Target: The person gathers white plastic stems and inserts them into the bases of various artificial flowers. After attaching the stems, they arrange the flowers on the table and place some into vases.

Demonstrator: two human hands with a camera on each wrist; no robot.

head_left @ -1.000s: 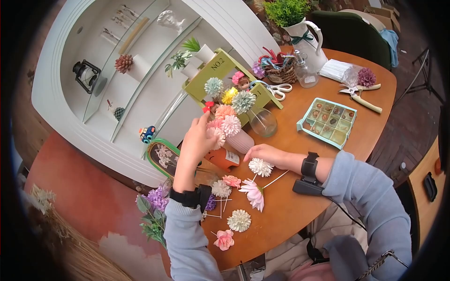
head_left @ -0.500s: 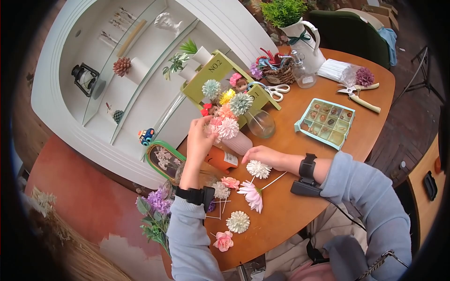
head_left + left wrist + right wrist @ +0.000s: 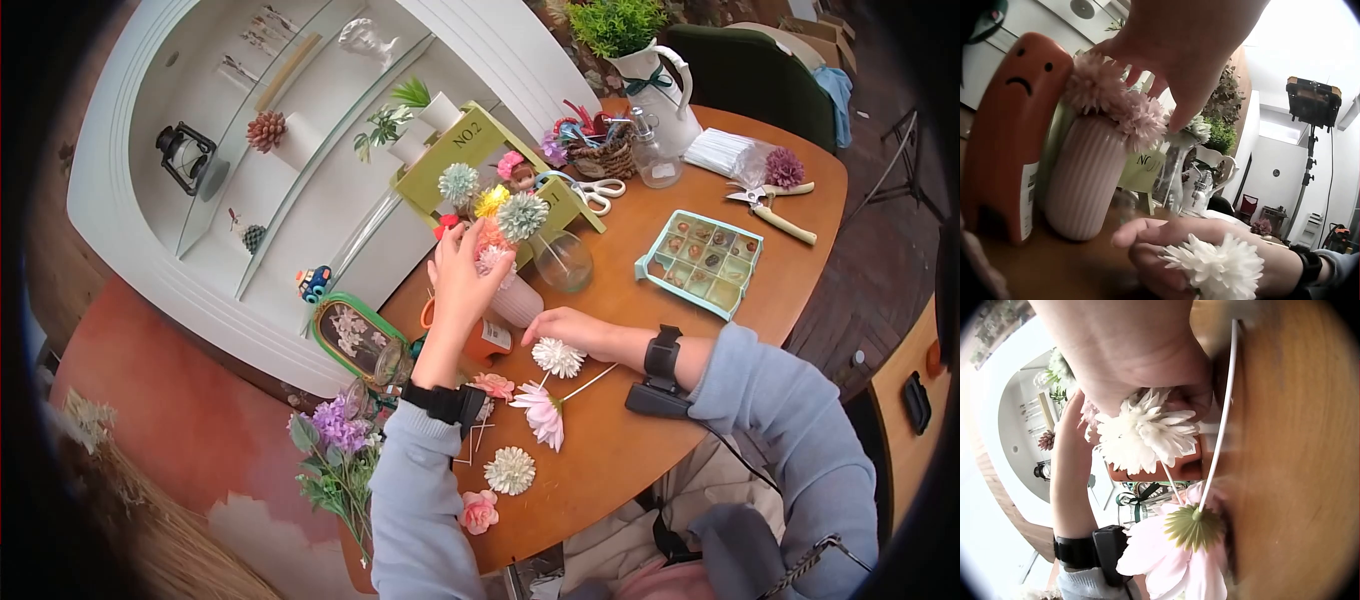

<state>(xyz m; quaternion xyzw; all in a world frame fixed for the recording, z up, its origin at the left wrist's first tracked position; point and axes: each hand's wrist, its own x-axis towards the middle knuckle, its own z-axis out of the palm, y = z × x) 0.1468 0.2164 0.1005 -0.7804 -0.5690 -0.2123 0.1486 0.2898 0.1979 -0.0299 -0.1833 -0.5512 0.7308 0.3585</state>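
My left hand (image 3: pixel 468 285) is over the artificial flowers in a ribbed pink vase (image 3: pixel 1088 181), its fingers spread around the blooms. In the left wrist view its thumb comes down beside a pale pink bloom (image 3: pixel 1141 119); its fingertips are partly hidden behind the flowers. Yellow (image 3: pixel 491 201) and grey-green blooms (image 3: pixel 522 216) stand higher in the bunch. Low on the table by the vase's base lies my right hand (image 3: pixel 575 330), fingers loosely curled. A white flower (image 3: pixel 558 357) lies right against it, stem toward a pink daisy (image 3: pixel 541 414).
An orange container with a frowning face (image 3: pixel 1013 125) stands beside the vase. Behind are a green stand (image 3: pixel 450 150) and a round glass vase (image 3: pixel 564 262). A divided box (image 3: pixel 700 262), pruning shears (image 3: pixel 770 212) and scissors (image 3: pixel 600 193) lie to the right. Loose flowers (image 3: pixel 510 471) are in front.
My left hand has moved right and slightly up, from the left side of the bunch to over its pink and orange blooms. My right hand stays by the vase's base.
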